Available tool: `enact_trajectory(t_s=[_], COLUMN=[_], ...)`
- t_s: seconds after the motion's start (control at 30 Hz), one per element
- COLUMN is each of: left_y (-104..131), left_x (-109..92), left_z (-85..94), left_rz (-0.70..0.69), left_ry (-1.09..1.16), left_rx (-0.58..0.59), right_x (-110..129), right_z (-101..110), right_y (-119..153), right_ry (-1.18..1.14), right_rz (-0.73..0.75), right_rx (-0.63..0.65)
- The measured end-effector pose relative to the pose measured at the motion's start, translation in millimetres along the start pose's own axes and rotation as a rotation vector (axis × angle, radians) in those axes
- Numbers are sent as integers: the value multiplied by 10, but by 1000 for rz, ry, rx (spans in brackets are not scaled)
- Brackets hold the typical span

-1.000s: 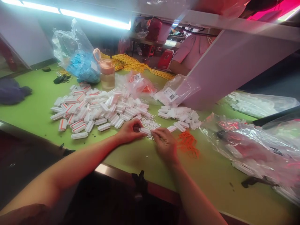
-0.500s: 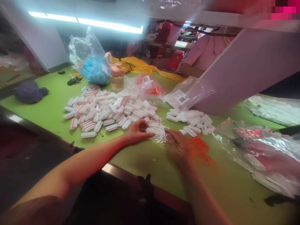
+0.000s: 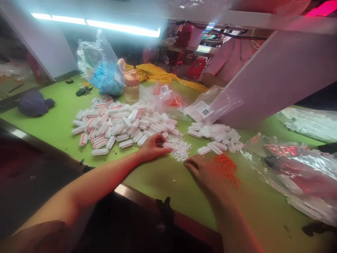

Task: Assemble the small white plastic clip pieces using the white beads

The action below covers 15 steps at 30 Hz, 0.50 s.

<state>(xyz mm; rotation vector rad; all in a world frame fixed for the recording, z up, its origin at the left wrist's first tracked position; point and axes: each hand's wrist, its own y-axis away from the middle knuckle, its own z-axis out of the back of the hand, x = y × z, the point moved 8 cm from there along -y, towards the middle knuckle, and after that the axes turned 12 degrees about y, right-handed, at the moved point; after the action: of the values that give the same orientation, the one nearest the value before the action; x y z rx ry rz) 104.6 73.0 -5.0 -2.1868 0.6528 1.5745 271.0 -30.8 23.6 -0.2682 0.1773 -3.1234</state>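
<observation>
The left hand (image 3: 151, 148) grips a small, oblong white plastic piece (image 3: 170, 146) between thumb and fingers, holding it just above the near-left side of a scatter of tiny white rod-shaped bits (image 3: 181, 149) on the green counter (image 3: 150, 182). The right hand (image 3: 201, 168) is low over the counter at the near-right edge of that scatter, its fingers curled and the thumb close to them; whether they pinch anything, I cannot tell. As for how far along things are, one piece is in hand, apart from both groups. A large heap of similar white pieces (image 3: 113, 123), some with red-orange stripes, spreads to the left, and a smaller group of white pieces (image 3: 219, 135) lies to the right. Which group, if either, is finished cannot be told, nor can a count of what is done. Many tiny bits lie loose, so that supply looks far from used up, and a single stray bit (image 3: 174, 181) sits nearer the counter's edge. Thin orange cords (image 3: 228, 170) lie in a tangle just beside the right hand, no hand gripping them, while a bundle of yellow cords (image 3: 163, 74) stretches across the far side behind the clear bottle with a pink lid (image 3: 131, 89).
</observation>
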Motion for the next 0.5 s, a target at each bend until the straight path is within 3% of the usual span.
enact_trajectory(t_s=[0.27,0.5], left_y=[9,3], left_x=[-12,2], left_z=[6,6], left_rz=[-19,-31], left_ry=[-64,-100], left_rx=[-6,14], right_x=[72,-66], right_z=[-66,44], right_y=[-45,-18], right_ry=[-3,-321], right_rz=[55,-139], right_rx=[-40,-131])
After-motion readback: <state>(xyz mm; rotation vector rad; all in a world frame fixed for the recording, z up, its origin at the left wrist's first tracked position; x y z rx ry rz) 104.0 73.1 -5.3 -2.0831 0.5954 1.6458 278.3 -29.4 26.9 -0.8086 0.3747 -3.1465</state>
